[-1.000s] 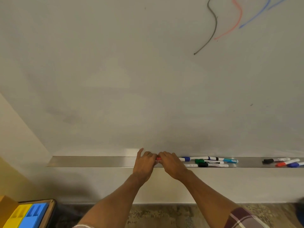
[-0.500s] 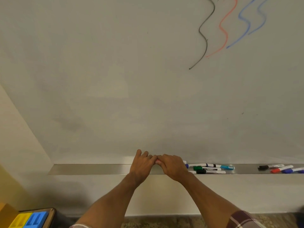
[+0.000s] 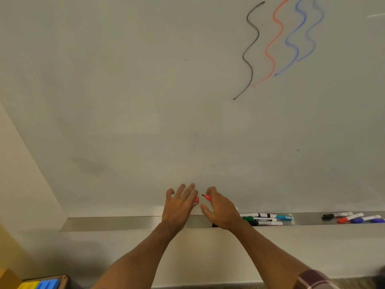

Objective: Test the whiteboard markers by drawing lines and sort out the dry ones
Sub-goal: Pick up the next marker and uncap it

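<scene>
My right hand (image 3: 220, 209) pinches an uncapped red marker (image 3: 207, 197), its dark tip pointing left just above the metal tray (image 3: 116, 223). My left hand (image 3: 179, 205) holds the red cap (image 3: 196, 200) under its fingers, a small gap away from the tip. Most of the marker's barrel is hidden in my right hand. A group of markers (image 3: 266, 219) with green, black and teal ends lies in the tray right of my hand. Further right lie black, red and blue markers (image 3: 352, 218). Wavy black, red and blue lines (image 3: 279, 42) mark the whiteboard at upper right.
The whiteboard (image 3: 145, 101) fills most of the view, with the beige wall (image 3: 23, 184) to its left. A box holding yellow and blue blocks (image 3: 43, 284) sits on the floor at lower left.
Both hands were pressed together over the red marker at the tray. Now they have lifted slightly and pulled apart, with the cap off in my left hand. The view has tilted up.
</scene>
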Demonstrator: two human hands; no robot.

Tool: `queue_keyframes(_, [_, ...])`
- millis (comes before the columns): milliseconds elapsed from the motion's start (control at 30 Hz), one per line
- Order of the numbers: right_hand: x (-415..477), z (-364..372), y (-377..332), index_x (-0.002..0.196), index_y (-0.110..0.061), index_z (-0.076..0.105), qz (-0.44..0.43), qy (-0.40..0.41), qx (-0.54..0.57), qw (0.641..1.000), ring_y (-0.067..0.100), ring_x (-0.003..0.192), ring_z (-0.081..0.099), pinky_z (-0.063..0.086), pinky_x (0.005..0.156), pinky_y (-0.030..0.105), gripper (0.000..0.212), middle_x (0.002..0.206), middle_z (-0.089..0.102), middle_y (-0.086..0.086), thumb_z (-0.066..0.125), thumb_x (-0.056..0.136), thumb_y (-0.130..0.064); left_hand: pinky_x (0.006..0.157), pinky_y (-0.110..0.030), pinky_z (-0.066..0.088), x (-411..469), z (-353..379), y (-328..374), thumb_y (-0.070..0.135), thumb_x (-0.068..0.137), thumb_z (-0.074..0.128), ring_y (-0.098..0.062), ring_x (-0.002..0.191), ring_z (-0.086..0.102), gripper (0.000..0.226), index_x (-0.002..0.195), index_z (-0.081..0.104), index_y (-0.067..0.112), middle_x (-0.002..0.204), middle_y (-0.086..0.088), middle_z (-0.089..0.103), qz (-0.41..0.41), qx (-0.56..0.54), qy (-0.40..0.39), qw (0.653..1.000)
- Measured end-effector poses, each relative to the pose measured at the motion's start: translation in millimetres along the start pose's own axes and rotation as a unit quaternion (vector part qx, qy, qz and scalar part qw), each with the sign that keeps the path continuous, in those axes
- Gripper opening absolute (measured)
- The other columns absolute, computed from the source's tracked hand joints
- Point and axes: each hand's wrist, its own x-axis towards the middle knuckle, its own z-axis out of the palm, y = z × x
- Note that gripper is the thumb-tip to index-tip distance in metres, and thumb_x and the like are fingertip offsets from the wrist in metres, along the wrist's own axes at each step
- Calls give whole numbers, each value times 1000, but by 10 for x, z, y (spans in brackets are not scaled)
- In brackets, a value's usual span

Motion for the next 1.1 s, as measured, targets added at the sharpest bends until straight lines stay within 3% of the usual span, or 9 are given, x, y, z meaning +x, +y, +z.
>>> queue_keyframes(100, [80,-136,-10,109,-19,37,8,6,-6,1000,14,66,44,32,58,23,23,83,48,2,47,89,-16,91,-50,39,80,-58,-102,43,88,66,-30,130,50,46,129,61,23,144,-5,51,-12,-7,28,1000])
queue_keyframes(200, [212,-295,-44,114,-16,41,-9,42,16,999,15,71,48,34,61,22,26,89,50,3,46,90,-8,102,-53,29,228,-201,-197,47,99,40,-30,142,31,50,144,46,26,155,-5,36,-15,-4,51,999])
queue_keyframes(300, [378,-552,-137,122,-14,47,-56,110,45,991,15,83,54,44,72,23,30,103,55,3,47,92,-7,108,-56,25,467,-461,-296,50,102,27,-30,146,24,54,150,37,27,159,-5,27,-18,8,77,997])
queue_keyframes(433, [641,-1005,-305,128,-13,51,-107,207,80,969,14,94,60,48,81,22,33,110,61,3,50,95,-11,113,-58,19,877,-903,-482,50,102,25,-31,148,20,55,151,33,28,161,-5,23,-27,20,141,989])
queue_keyframes(533, [783,-1378,-494,127,-13,48,-101,266,137,949,10,90,60,45,77,10,34,105,60,-4,56,94,-16,115,-60,13,1190,-1222,-579,52,102,22,-31,149,15,57,152,31,27,161,-6,20,-24,31,179,983])
queue_keyframes(600, [860,-1602,-615,123,-14,45,-104,289,167,937,12,85,62,50,72,14,33,102,60,-2,58,93,-19,116,-60,10,1406,-1447,-629,54,102,19,-32,149,14,59,152,31,26,162,-7,19,-19,39,202,978])
queue_keyframes(733, [1059,-2015,-805,105,-21,46,-167,345,142,913,12,66,62,53,60,31,14,84,59,2,55,95,-20,117,-60,8,1804,-1895,-759,53,102,21,-32,150,11,59,153,29,25,162,-7,17,-18,54,257,965])
queue_keyframes(933, [1302,-2585,-987,106,-11,59,-228,408,90,879,8,55,59,49,58,21,13,88,54,-1,56,94,-16,118,-59,6,2270,-2446,-910,54,103,15,-32,150,10,61,154,26,24,162,-7,16,-14,75,316,946])
queue_keyframes(1100, [1431,-2907,-1075,115,-11,63,-263,443,115,850,10,67,63,50,63,18,23,97,60,4,55,94,-10,118,-58,5,2562,-2709,-1002,53,103,16,-31,150,8,61,155,24,23,162,-7,15,-8,74,353,933])
